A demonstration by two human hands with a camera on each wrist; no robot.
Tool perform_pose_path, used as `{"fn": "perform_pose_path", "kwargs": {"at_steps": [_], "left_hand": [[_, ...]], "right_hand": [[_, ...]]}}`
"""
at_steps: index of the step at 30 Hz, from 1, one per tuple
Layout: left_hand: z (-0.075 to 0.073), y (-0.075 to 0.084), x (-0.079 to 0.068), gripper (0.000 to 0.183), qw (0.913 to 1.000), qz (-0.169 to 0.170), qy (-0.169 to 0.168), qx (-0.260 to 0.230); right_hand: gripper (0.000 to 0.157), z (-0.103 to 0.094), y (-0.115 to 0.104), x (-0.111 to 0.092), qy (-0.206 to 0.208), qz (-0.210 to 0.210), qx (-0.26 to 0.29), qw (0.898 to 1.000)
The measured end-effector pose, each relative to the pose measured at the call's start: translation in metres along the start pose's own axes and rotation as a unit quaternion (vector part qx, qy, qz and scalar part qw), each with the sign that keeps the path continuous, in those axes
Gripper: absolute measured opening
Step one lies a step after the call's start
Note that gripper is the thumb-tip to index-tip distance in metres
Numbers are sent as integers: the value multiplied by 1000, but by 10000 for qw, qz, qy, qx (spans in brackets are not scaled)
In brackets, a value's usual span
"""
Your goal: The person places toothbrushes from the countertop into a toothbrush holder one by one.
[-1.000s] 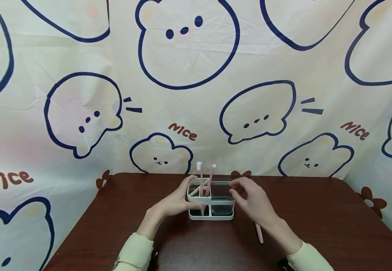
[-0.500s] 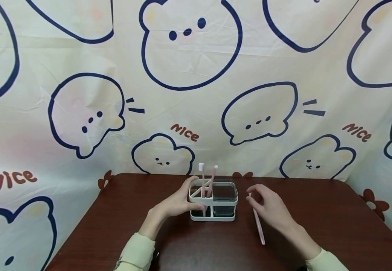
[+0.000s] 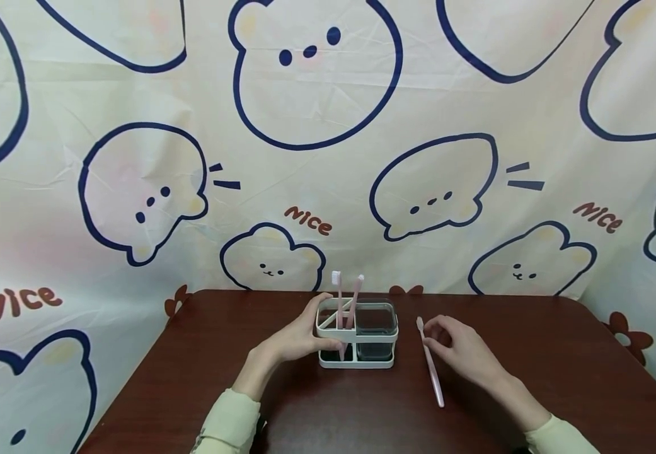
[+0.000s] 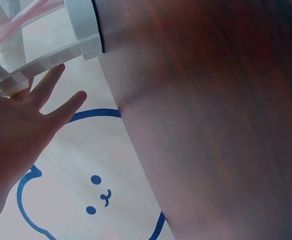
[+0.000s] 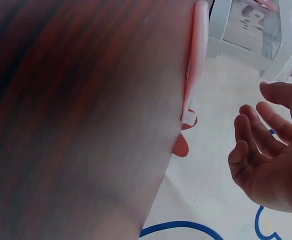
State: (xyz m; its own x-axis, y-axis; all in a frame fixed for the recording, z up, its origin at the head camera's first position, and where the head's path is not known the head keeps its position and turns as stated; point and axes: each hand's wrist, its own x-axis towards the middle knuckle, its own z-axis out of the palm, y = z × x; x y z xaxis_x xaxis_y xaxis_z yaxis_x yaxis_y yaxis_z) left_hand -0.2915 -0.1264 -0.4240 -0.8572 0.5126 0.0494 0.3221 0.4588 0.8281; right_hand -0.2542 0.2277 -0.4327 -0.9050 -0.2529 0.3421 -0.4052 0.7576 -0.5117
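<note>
A white toothbrush holder [image 3: 375, 339] stands on the table, gripped at its left side by my left hand [image 3: 293, 338], with the thumb across its front. Two pink toothbrushes [image 3: 339, 306] lean upright in its left compartments. A clear cup [image 3: 377, 318] fills the right compartment. To the right, another pink toothbrush [image 3: 432, 371] lies on the table, bristles away from me. Beside its head end hovers my right hand [image 3: 464, 350], fingers loosely bent, holding nothing. In the right wrist view, that hand [image 5: 280, 165] is apart from the toothbrush handle [image 5: 198, 50].
The dark brown wooden table [image 3: 328, 410] carries the holder and the loose toothbrush. Behind it hangs a pale curtain [image 3: 350, 183] printed with blue-outlined bears, meeting the table's back edge.
My right hand has moved away from the clear cup, rightward and slightly down to the loose toothbrush, uncovering it. My left hand has stayed on the holder.
</note>
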Motion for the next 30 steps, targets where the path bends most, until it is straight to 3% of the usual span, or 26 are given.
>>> {"fn": "perform_pose_path", "kwargs": {"at_steps": [11,30], "left_hand": [[-1,-2,-1,89,10000,28,4,-48],[1,-1,-1,90,10000,-5,43,-82]], "right_hand": [[32,-7,13,3,-1135,379,463,9917],[39,-1,30,12,-1778,391,776,9802]]}}
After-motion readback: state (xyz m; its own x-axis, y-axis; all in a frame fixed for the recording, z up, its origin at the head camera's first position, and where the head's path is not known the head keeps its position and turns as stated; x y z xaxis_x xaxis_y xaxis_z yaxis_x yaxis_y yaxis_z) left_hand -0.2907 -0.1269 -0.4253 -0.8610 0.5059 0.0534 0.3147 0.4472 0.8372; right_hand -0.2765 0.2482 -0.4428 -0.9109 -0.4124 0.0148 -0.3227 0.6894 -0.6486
